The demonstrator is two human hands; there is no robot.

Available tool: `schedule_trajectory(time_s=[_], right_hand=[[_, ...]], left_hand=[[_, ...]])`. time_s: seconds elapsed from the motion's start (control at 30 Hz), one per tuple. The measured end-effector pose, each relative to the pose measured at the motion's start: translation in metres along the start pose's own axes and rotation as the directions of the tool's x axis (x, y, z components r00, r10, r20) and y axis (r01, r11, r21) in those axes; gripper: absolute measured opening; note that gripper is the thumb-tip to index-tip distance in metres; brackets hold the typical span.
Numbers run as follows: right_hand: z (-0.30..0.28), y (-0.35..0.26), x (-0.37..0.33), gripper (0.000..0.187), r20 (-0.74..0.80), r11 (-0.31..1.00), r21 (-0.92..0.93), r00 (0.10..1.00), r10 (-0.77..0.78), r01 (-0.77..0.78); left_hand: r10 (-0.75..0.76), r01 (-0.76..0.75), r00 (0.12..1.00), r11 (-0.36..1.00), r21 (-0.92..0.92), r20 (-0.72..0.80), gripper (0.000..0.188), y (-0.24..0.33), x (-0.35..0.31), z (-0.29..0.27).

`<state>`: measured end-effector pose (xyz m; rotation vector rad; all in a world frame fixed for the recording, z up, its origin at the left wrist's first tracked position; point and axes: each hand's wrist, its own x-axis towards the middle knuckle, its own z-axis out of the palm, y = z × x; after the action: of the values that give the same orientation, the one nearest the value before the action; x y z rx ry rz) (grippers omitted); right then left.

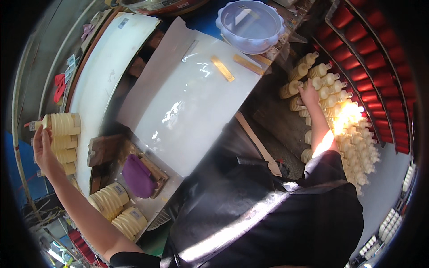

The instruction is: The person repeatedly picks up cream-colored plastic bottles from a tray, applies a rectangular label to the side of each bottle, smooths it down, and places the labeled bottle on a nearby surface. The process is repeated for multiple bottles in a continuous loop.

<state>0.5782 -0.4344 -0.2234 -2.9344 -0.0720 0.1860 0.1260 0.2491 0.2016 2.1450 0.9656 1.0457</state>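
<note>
Out to the far left, my left hand (43,152) has its fingers closed at the narrow neck of a cream ribbed bottle (65,123). That bottle lies on its side at the end of a row of similar bottles, by the white board's edge. My right arm reaches out to the right, where my right hand (309,94) grips at the neck of another cream ribbed bottle (290,90) beside a large group of them. Part of its grip is hidden behind the fingers. Strong sunlight washes out some bottles (348,117) next to my right forearm.
A shiny pale sheet (170,111) covers the bench before me, with two yellowish wooden strips (222,68) on it. Behind stands a translucent scalloped basin (250,27). A purple cloth pad (137,176) and stacked ribbed bottles (109,198) lie at the near left. Red ribbed panels (375,58) rise at right.
</note>
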Motion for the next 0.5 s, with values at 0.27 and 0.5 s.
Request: schedule_trajectory(time_s=[0.27, 0.5], right_hand=[[0.036, -0.011, 0.044, 0.044, 0.192, 0.998, -0.054, 0.981, 0.029, -0.019], [0.026, -0.036, -0.009, 0.044, 0.566, 0.582, 0.548, 0.778, 0.271, -0.601]], left_hand=[[0.081, -0.091, 0.990, 0.992, 0.082, 0.119, 0.025, 0.065, -0.117, -0.014], [0.014, -0.014, 0.987, 1.000, -0.004, 0.157, 0.024, 0.056, -0.164, -0.015]])
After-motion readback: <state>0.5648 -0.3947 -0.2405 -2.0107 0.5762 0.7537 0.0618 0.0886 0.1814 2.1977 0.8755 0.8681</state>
